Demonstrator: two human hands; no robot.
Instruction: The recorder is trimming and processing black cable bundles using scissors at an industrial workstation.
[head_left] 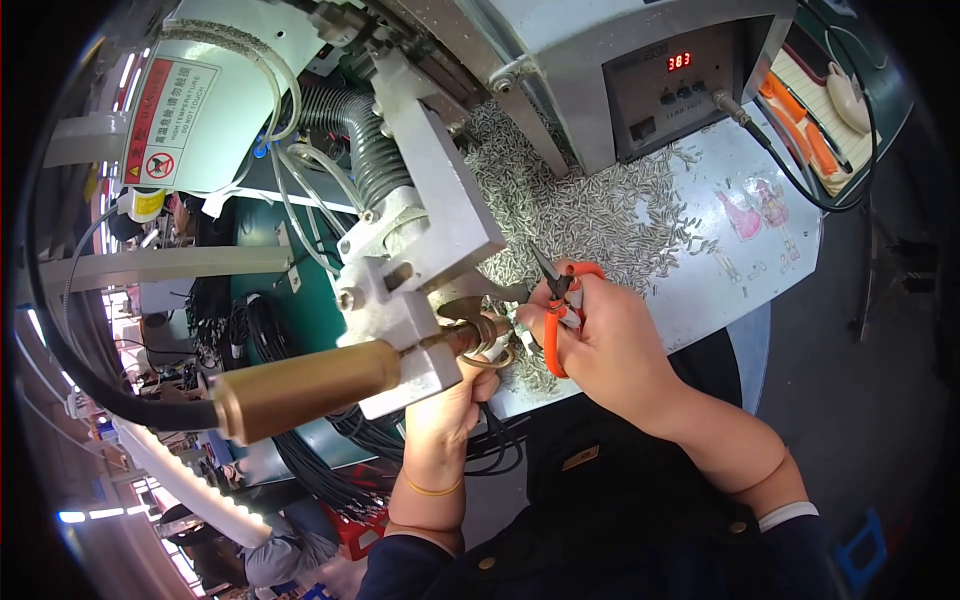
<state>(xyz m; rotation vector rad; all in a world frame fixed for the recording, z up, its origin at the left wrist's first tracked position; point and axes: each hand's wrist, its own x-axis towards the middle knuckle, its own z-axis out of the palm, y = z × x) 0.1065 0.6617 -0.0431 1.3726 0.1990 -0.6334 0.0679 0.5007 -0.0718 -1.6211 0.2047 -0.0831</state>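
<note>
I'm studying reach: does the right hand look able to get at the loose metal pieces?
Probably yes: the metal pieces lie beside the right hand, apparently unobstructed, though it holds orange-handled pliers.

On our right we see the dark grey floor point(825, 310). On our left there is a green tabletop point(258, 225), and farther away we see white tube lights point(105, 513) and a long pale band point(185, 475) with bright spots.

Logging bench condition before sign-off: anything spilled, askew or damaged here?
Possible spill: small metal pieces lie loose in a heap on the white tabletop, straggling outward with no visible tray. Could be deliberate. Some lie close to the right hand and its orange-handled pliers. No obvious damage visible.
</note>
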